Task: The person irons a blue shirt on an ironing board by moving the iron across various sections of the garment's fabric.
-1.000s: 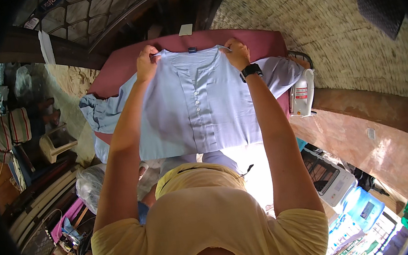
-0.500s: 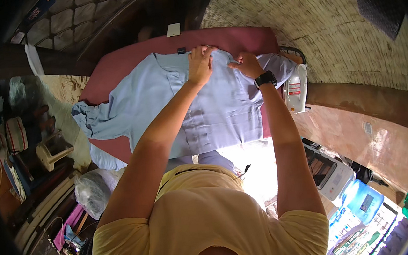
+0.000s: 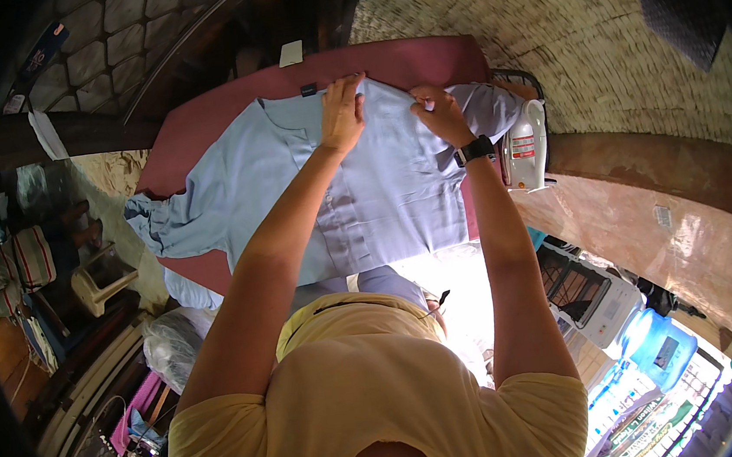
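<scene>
A light blue shirt [image 3: 398, 191] lies spread over a maroon ironing board [image 3: 189, 144], its neckline toward the far edge and a dark label at the collar. My left hand [image 3: 342, 116] rests on the shirt's far shoulder edge beside the neckline, fingers stretched out and thumb apart. Close to the sleeve on the right, my right hand [image 3: 442, 117] pinches the shoulder cloth between thumb and fingers. A black watch circles that wrist. One sleeve extends left with a bunched cuff; the other runs right behind my right hand, toward a white iron [image 3: 523, 149].
The iron stands at the board's right end against a metal rest. A woven wall [image 3: 451, 3] rises beyond. Lower right are a white appliance [image 3: 603, 299] and a blue water jug [image 3: 659, 346]. A plastic bag [image 3: 172, 350] and a beige stool [image 3: 101, 282] are at left.
My left hand has slid slightly left along the shoulder edge, its fingers straighter. My right hand stays at the shoulder near the sleeve. The whole view has shifted a little.
</scene>
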The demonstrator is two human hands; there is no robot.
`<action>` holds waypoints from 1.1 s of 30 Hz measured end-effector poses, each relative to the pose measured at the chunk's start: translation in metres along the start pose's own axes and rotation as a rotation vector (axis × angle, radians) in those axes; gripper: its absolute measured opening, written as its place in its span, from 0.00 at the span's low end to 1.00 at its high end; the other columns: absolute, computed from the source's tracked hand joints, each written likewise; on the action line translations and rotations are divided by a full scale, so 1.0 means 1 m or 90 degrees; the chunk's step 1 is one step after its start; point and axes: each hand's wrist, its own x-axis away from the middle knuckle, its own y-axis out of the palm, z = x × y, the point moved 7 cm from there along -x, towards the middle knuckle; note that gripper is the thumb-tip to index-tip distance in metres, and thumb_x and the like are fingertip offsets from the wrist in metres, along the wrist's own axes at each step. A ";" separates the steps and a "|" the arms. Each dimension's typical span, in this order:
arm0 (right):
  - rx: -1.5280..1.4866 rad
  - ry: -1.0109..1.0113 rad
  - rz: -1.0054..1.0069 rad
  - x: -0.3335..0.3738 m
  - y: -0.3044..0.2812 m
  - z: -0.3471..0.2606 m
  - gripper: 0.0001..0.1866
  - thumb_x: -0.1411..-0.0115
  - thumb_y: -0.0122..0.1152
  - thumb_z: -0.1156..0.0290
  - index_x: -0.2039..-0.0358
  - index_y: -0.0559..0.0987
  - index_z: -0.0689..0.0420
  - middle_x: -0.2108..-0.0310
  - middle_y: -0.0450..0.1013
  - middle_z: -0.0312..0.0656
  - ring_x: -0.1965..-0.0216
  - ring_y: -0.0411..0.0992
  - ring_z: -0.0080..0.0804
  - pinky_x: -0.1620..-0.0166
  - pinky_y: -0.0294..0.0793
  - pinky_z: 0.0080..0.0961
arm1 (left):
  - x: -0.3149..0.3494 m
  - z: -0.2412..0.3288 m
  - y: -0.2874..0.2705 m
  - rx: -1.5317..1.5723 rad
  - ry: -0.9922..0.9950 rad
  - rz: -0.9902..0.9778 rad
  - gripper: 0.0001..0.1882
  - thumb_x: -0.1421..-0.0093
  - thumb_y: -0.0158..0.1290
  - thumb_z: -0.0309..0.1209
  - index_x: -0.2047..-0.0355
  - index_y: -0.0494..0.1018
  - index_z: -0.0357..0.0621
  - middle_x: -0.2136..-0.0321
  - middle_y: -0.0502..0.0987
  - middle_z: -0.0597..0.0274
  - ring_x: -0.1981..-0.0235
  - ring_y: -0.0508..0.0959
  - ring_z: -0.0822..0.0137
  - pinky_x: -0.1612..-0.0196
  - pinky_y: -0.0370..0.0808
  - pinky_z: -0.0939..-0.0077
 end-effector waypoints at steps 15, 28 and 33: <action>0.543 0.142 0.334 0.053 -0.078 0.014 0.22 0.44 0.62 0.57 0.52 0.72 0.52 0.47 0.63 0.56 0.44 0.59 0.59 0.49 0.63 0.56 | 0.022 0.037 0.017 -0.201 0.146 -0.149 0.23 0.39 0.53 0.36 0.44 0.68 0.46 0.43 0.66 0.61 0.43 0.65 0.55 0.41 0.61 0.54; 0.449 0.401 0.323 0.130 -0.225 0.077 0.36 0.48 0.66 0.39 0.60 0.72 0.63 0.68 0.77 0.61 0.62 0.76 0.62 0.60 0.74 0.49 | 0.003 0.024 0.010 -0.123 0.025 -0.102 0.26 0.43 0.58 0.42 0.45 0.67 0.54 0.39 0.63 0.62 0.37 0.59 0.48 0.39 0.57 0.44; 0.431 0.248 0.345 0.126 -0.241 -0.034 0.35 0.51 0.67 0.37 0.64 0.75 0.62 0.73 0.77 0.56 0.68 0.77 0.58 0.67 0.75 0.46 | -0.034 -0.022 0.000 -0.091 -0.203 -0.067 0.22 0.48 0.62 0.33 0.54 0.72 0.44 0.57 0.78 0.57 0.52 0.74 0.53 0.47 0.68 0.57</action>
